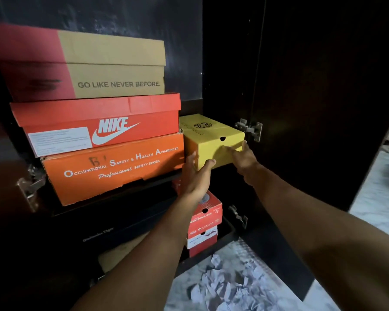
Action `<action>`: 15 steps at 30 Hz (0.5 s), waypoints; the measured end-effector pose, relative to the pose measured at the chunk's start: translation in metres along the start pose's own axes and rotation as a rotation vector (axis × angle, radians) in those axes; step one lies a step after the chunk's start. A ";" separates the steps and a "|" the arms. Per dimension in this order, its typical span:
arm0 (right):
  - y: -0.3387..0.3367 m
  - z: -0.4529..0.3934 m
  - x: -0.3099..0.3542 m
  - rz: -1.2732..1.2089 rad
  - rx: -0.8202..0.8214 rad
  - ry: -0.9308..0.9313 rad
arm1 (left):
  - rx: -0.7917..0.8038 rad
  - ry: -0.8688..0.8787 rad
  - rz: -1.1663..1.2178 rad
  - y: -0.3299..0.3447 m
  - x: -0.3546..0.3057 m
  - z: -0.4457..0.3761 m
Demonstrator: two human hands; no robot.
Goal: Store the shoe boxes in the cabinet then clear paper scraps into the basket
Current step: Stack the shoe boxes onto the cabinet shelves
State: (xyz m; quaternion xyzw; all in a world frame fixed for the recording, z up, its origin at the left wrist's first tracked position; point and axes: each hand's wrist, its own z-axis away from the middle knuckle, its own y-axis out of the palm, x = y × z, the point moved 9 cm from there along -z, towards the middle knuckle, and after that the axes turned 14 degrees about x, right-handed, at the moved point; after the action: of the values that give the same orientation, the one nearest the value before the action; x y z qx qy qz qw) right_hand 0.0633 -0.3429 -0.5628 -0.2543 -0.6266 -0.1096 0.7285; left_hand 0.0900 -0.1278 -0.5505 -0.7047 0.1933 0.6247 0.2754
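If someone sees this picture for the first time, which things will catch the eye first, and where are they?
First, the stack of three big boxes on the cabinet shelf at left: the tan and red box on top, the Nike box under it, the orange safety shoes box at the bottom. Next, the small yellow box beside them, touched by the left hand and right hand. Below, paper scraps litter the floor.

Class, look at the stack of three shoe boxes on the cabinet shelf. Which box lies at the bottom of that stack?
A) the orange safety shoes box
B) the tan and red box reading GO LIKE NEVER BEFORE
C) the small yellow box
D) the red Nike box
A: the orange safety shoes box sits on the shelf with the red Nike box on it and the tan and red box on top.
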 end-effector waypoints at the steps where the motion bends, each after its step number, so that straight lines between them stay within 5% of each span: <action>1: 0.006 -0.001 0.005 0.030 0.020 -0.006 | -0.001 0.001 -0.012 0.000 -0.001 -0.002; 9: 0.014 -0.009 0.018 0.158 0.122 -0.023 | -0.016 -0.021 -0.055 -0.001 0.000 -0.018; 15: -0.016 0.045 0.009 0.255 0.078 -0.108 | -0.190 0.090 0.007 0.012 0.004 0.003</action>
State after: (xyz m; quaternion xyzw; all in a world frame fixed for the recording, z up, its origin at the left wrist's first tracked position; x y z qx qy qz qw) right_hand 0.0183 -0.3322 -0.5461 -0.3089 -0.6315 0.0219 0.7109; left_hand 0.0813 -0.1347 -0.5567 -0.7544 0.1477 0.6088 0.1962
